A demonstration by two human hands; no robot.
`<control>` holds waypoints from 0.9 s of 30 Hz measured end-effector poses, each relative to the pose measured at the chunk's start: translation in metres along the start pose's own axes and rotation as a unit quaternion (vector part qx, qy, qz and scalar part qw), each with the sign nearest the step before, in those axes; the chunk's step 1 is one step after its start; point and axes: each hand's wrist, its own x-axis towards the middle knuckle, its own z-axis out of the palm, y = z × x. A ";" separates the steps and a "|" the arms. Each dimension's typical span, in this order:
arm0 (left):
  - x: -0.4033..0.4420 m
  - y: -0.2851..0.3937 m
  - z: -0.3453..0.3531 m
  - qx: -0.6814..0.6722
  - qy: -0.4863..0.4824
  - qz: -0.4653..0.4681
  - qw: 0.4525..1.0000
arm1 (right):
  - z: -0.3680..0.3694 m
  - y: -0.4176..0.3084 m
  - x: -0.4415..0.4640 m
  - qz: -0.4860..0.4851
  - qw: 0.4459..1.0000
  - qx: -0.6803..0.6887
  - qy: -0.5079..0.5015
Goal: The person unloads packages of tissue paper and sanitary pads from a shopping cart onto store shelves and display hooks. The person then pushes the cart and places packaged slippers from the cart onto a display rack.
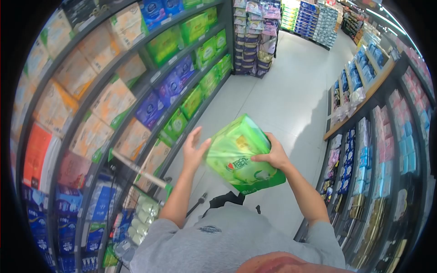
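Observation:
A green plastic-wrapped pack (pixel 227 150), which looks like a tissue pack, is held tilted in front of my chest above the aisle floor. My right hand (pixel 274 157) grips it by the right side, thumb across the front face and the other fingers behind the edge. On the pack's left, my left hand (pixel 195 148) is open with fingers apart. Its thumb comes close to the pack's left edge; whether it touches I cannot tell.
Shelves on the left carry orange-and-white packs (pixel 114 102), purple packs (pixel 170 86) and green packs (pixel 175 125). A shopping cart (pixel 141 173) with goods stands low left. Right shelves hold small pink and blue packs (pixel 384 141). A stacked display (pixel 255 41) stands ahead.

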 end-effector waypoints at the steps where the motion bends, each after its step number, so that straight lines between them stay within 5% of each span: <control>1: 0.017 -0.025 0.011 -0.005 -0.001 0.004 1.000 | -0.017 0.007 0.022 -0.003 1.000 -0.004 0.003; 3: 0.052 -0.072 0.033 -0.131 -0.010 -0.155 0.979 | -0.053 0.014 0.069 0.016 0.997 0.041 0.061; 6: 0.103 -0.093 0.089 -0.207 -0.029 -0.259 0.943 | -0.104 0.010 0.151 0.046 0.989 0.079 0.114; 8: 0.159 -0.081 0.126 -0.325 -0.174 -0.206 0.906 | -0.126 0.003 0.199 0.072 0.973 0.174 0.133; 10: 0.206 -0.071 0.161 -0.236 -0.241 -0.161 0.928 | -0.148 -0.001 0.245 0.081 0.963 0.220 0.136; 17: 0.355 -0.046 0.203 -0.346 -0.205 -0.172 0.899 | -0.197 0.031 0.380 0.077 0.918 0.384 0.058; 23: 0.469 -0.072 0.233 -0.351 -0.111 -0.178 0.913 | -0.234 0.081 0.514 0.027 0.920 0.390 0.007; 27: 0.541 -0.089 0.260 -0.345 -0.080 -0.195 0.915 | -0.283 0.099 0.601 0.109 0.917 0.376 -0.073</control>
